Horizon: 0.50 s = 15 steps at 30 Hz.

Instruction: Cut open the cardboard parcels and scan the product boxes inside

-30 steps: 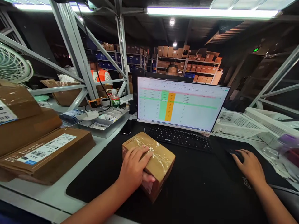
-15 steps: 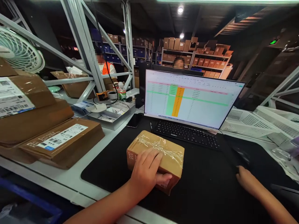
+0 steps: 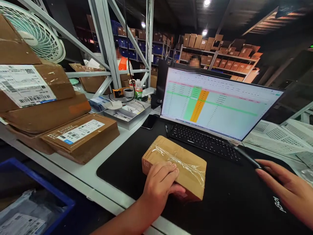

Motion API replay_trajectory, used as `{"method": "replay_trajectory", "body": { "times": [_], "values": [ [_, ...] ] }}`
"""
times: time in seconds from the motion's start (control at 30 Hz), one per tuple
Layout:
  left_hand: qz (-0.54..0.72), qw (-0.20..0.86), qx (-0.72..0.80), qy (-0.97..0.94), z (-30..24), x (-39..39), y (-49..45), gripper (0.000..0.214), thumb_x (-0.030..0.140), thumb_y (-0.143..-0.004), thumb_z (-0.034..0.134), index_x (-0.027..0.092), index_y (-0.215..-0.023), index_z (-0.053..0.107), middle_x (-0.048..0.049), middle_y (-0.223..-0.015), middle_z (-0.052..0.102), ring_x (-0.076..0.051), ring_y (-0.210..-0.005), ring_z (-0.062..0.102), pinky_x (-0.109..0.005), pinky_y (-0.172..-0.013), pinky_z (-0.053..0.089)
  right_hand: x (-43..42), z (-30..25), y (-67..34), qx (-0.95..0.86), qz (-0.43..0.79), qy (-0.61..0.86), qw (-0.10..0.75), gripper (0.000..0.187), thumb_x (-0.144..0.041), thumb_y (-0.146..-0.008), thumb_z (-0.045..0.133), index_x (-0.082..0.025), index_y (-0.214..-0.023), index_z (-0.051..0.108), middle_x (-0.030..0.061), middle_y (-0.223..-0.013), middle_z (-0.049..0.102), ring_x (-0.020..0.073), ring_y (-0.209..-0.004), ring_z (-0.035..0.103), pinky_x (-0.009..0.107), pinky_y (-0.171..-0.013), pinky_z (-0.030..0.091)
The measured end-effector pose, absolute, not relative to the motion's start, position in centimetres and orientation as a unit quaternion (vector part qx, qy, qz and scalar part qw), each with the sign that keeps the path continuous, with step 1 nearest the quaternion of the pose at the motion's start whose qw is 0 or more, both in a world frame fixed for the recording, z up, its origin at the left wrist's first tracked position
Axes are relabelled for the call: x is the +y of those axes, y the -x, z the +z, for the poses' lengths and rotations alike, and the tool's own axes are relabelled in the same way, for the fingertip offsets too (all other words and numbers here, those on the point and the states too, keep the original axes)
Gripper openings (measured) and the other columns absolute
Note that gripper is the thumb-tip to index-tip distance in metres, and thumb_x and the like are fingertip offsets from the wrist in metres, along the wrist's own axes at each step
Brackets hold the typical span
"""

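Note:
A small taped cardboard box (image 3: 188,158) sits at an angle on the black desk mat (image 3: 122,156). My left hand (image 3: 162,181) grips its near edge, fingers on the taped top and thumb against the front side. At the right, my right hand (image 3: 281,182) is closed around a slim black utility knife (image 3: 246,156). Its thin, blurred front end points left toward the keyboard (image 3: 202,142), apart from the box. Behind the keyboard stands a monitor (image 3: 220,101) showing a spreadsheet with green and orange columns.
Labelled cardboard boxes (image 3: 80,133) are stacked on the left, with a fan (image 3: 36,36) behind. A metal tray (image 3: 127,114) and a phone (image 3: 149,121) lie beyond the mat. White baskets (image 3: 271,135) stand right; a blue bin (image 3: 58,192) is below left. Two people are in the background.
The view has swung left and down. My right hand has come up and further into view, with the black utility knife now plainly seen in it. My left hand keeps its hold on the box.

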<state>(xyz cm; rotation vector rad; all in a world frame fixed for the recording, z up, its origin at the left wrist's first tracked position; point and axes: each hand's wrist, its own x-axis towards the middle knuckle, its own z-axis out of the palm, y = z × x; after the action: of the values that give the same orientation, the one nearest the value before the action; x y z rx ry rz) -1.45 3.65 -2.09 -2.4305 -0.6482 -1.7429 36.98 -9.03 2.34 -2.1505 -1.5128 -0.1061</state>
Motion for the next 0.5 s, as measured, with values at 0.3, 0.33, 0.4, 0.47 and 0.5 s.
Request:
{"method": "replay_trajectory", "body": {
  "times": [0.3,0.33,0.4,0.47,0.5],
  "values": [
    [-0.526,0.045,-0.214,0.822,-1.9,3.3,2.5,0.037,0.048,-0.095,0.059,0.014,-0.110,0.065,-0.0131,-0.106,0.074,-0.025,-0.102,0.070,-0.041,-0.089,0.061,2.1,9.7,-20.0,-0.759,0.072,0.631,0.142,0.040,-0.048,-0.104,0.035,-0.023,-0.119,0.061,0.0077,-0.113,0.073,0.0243,-0.098,0.070,0.036,-0.079,0.053],
    [-0.523,0.042,-0.222,0.822,-1.9,3.4,2.7,0.037,0.046,-0.095,0.060,0.014,-0.111,0.065,-0.0138,-0.108,0.074,-0.026,-0.103,0.070,-0.042,-0.091,0.060,2.8,10.1,-19.3,-0.766,0.066,0.627,0.122,0.042,-0.047,-0.105,0.031,-0.022,-0.114,0.064,0.0076,-0.112,0.073,0.0244,-0.099,0.070,0.036,-0.080,0.053],
    [-0.528,0.032,-0.236,0.815,-1.9,3.6,3.0,0.034,0.044,-0.095,0.062,0.014,-0.111,0.064,-0.0136,-0.107,0.073,-0.025,-0.103,0.068,-0.043,-0.093,0.059,4.1,10.8,-18.1,-0.779,0.042,0.621,0.078,0.041,-0.042,-0.105,0.032,-0.021,-0.104,0.068,0.0075,-0.107,0.074,0.0250,-0.096,0.070,0.036,-0.079,0.051],
    [-0.541,0.013,-0.238,0.806,-2.0,4.0,3.1,0.031,0.042,-0.094,0.064,0.016,-0.109,0.064,-0.0121,-0.104,0.073,-0.024,-0.100,0.068,-0.043,-0.093,0.059,5.0,11.4,-17.0,-0.789,0.001,0.613,0.037,0.032,-0.036,-0.102,0.041,-0.020,-0.108,0.068,0.0080,-0.104,0.074,0.0266,-0.095,0.070,0.035,-0.076,0.050],
    [-0.547,0.003,-0.233,0.804,-2.1,4.1,3.0,0.030,0.042,-0.093,0.066,0.016,-0.108,0.065,-0.0114,-0.102,0.073,-0.024,-0.098,0.068,-0.042,-0.092,0.059,5.2,11.7,-16.5,-0.794,-0.018,0.608,0.018,0.029,-0.035,-0.101,0.045,-0.020,-0.112,0.067,0.0080,-0.103,0.075,0.0274,-0.094,0.070,0.035,-0.075,0.050]
  ]
}}
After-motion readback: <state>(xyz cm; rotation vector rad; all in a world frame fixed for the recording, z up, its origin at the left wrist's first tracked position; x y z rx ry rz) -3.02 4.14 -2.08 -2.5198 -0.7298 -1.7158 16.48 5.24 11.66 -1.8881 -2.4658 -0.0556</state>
